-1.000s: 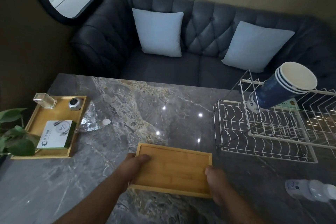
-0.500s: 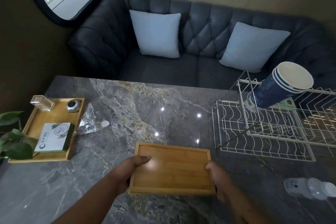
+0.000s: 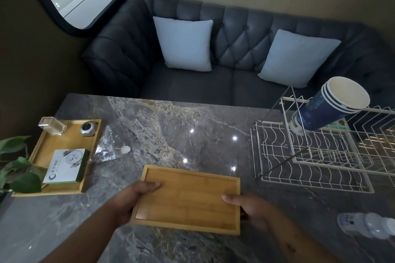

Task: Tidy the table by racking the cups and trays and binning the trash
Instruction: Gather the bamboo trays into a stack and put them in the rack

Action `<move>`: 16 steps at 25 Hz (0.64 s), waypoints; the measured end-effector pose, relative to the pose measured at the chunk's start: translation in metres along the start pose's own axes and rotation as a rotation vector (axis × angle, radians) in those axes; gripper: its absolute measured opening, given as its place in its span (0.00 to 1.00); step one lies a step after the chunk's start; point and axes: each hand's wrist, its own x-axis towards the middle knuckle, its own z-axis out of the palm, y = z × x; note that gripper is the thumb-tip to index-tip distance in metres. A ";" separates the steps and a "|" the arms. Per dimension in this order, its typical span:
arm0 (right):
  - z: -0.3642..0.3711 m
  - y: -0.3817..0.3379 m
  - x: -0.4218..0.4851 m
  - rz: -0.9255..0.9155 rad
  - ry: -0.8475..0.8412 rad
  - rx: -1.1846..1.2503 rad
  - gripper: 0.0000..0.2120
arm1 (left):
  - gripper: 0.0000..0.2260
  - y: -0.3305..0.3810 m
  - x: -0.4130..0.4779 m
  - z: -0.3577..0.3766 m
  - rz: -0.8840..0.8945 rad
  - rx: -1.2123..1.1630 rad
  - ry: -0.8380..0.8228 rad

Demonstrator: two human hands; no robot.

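**One tray in hand, most of the tidying left**

A stack of paper cups [image 3: 327, 111] already lies tilted on the wire rack [image 3: 310, 168], which stands beyond and to the right of the right hand [image 3: 250, 209]; we count that part done. The empty wooden tray [image 3: 188, 198] sits between both hands. The left hand [image 3: 132, 200] grips its left end and the right hand its right end, each with a thumb over the rim and fingers curled beneath. We judge it is bound for the rack and not yet there.

Left of the left hand a second tray [image 3: 70, 141] holds small items, so it must be cleared before racking. Just beyond that hand lies a clear wrapper [image 3: 109, 149], and right of the right hand a plastic bottle [image 3: 367, 223]; we take both for trash not yet binned.

No bin shows anywhere. The fingers under the tray are hidden, and the bottle and rack are cut off at the frame edge. We cannot tell whether the held tray rests on the table [image 3: 171, 126] or is raised just off it.
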 end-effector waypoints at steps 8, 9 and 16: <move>0.007 -0.036 0.007 -0.207 -0.089 -0.274 0.38 | 0.39 0.032 -0.014 -0.025 0.148 0.318 0.030; 0.006 -0.038 0.008 -0.215 -0.066 -0.352 0.41 | 0.41 0.032 -0.015 -0.026 0.158 0.377 0.035; 0.004 -0.029 0.007 -0.388 0.148 -0.706 0.52 | 0.42 0.025 -0.023 -0.029 0.368 0.881 0.155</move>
